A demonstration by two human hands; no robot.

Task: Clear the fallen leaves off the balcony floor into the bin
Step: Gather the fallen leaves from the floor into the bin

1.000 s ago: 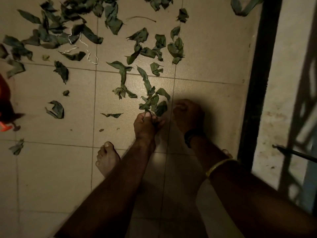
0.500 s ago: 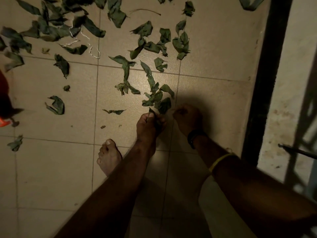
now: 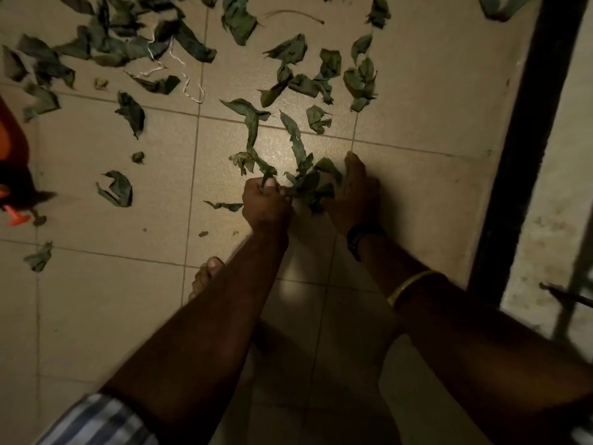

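Note:
Dark green fallen leaves lie scattered over the beige tiled floor (image 3: 96, 316), thickest at the top left (image 3: 106, 43) and top middle (image 3: 324, 78). A small clump of leaves (image 3: 308, 184) sits between my two hands. My left hand (image 3: 266, 207) is a fist and grips leaf ends that stick up from it. My right hand (image 3: 356, 194) lies against the right side of the clump, fingers stretched forward along the floor and cupping the leaves. An orange-red bin (image 3: 12, 162) shows partly at the left edge.
My bare foot (image 3: 205, 277) stands on the tile behind my left arm. A dark metal door frame (image 3: 526, 139) runs down the right, with a stained ledge and railing beyond. White string (image 3: 189, 88) lies among the leaves. Single leaves (image 3: 117, 189) lie at the left.
My right hand has moved forward and opened against the leaf clump. My left hand still grips its leaves and sits closer to the clump. The camera has shifted nearer.

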